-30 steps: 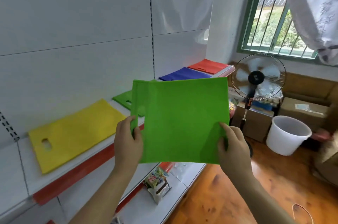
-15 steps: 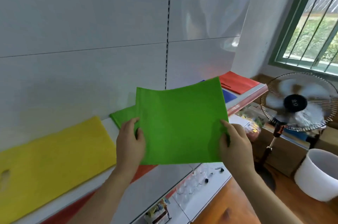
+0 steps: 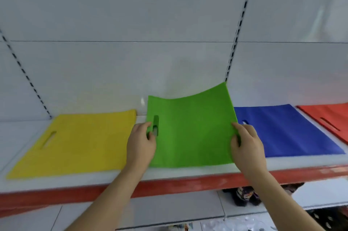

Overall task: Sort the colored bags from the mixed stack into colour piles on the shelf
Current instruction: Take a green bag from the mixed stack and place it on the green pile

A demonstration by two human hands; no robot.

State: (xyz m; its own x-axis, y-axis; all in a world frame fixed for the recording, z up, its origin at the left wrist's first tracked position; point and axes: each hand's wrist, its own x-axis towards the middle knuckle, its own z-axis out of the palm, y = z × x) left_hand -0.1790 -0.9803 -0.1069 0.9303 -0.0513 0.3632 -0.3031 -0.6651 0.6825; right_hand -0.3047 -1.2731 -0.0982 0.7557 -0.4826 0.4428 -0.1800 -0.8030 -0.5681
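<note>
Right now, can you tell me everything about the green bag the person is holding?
The green bag is a flat, bright green rectangle that looks like thin, soft fabric. It has a slot handle cut out near its left edge. The left hand pinches that edge by the slot, and the right hand pinches the right edge. Its front part lies low over the white shelf, while its far edge curls upward toward the back wall. It sits between the yellow bag and the blue bag.
</note>
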